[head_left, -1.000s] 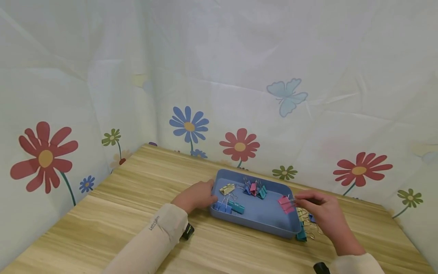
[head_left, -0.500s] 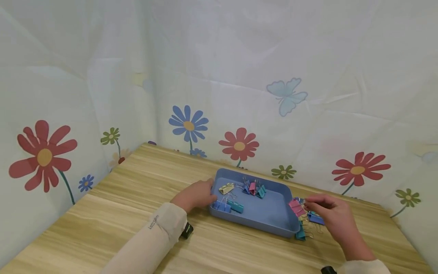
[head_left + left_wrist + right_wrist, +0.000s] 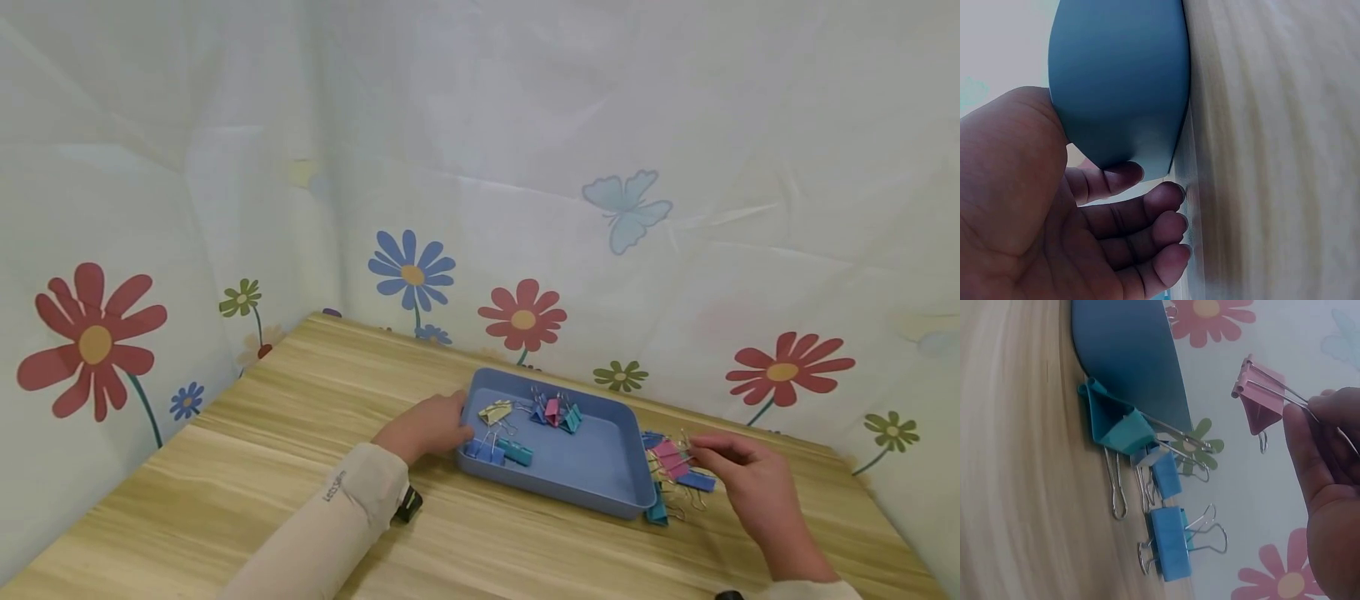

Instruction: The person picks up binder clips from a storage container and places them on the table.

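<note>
My left hand (image 3: pixel 431 429) grips the left end of a blue tray (image 3: pixel 555 490). In the left wrist view that hand (image 3: pixel 1041 206) has fingertips at the tray's outer wall (image 3: pixel 1119 75); part of its grip is hidden. My right hand (image 3: pixel 753 483) pinches a pink binder clip (image 3: pixel 670 458) by its wire handle, just right of the tray. The right wrist view has this pink clip (image 3: pixel 1263 403) held off the table, its body pointing away from the fingertips. Below it lie a teal binder clip (image 3: pixel 1119 425), a blue binder clip (image 3: pixel 1171 544) and others partly hidden.
Inside the tray are a yellow binder clip (image 3: pixel 495 412), a blue one (image 3: pixel 486 451), a teal one (image 3: pixel 517 452) and a back group with a pink one (image 3: pixel 552 412). A flower-printed curtain (image 3: pixel 480 200) hangs behind the wooden table (image 3: pixel 337 392).
My right hand has carried the pink binder clip from over the tray's right end out past its rim, to above the loose clips. The left hand stays on the tray.
</note>
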A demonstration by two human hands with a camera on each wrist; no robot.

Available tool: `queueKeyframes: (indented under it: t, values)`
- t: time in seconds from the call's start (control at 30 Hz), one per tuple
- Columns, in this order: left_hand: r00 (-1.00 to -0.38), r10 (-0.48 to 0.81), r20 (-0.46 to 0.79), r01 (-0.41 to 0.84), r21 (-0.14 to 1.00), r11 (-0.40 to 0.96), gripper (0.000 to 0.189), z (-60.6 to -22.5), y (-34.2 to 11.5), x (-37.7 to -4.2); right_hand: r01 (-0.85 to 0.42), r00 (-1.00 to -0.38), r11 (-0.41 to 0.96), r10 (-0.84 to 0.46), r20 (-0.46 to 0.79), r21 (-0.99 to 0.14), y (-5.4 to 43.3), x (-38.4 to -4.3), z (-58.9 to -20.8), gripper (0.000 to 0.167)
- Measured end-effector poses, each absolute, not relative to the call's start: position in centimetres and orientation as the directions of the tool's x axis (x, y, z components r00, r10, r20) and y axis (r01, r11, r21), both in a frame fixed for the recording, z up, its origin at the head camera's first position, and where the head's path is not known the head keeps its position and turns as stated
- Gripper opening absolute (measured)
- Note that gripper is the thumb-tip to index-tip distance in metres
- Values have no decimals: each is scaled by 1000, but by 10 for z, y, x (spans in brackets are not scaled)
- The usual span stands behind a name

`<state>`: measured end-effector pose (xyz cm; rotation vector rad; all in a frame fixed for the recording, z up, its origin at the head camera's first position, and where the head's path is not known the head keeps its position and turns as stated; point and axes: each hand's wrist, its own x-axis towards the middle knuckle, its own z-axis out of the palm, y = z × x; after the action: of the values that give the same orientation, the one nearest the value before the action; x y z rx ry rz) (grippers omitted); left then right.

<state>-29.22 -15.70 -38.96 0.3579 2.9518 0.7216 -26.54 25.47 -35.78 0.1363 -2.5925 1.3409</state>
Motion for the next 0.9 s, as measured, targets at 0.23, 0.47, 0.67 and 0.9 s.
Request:
queueKeyframes:
  t: [0.23,0.47,0.67,0.9]
  values:
    - [-969,244,-29,205,452,868,66,-389,-157,-292,-127,-973,596,78,215,-793,264,-265,-357,45]
    - [-970,243,-30,205,445,872,66,-390,-157,-292,-118,-970,584,103,218,-803,272,-262,-359,38]
    - [-970,243,-28,206,446,871,66,-389,-157,-292,-71,-976,606,123,182,-792,279,-258,-362,38]
    - [-969,246,-34,204,456,867,66,-388,-157,-292,-35,-981,628,127,147,-777,288,-255,-368,38]
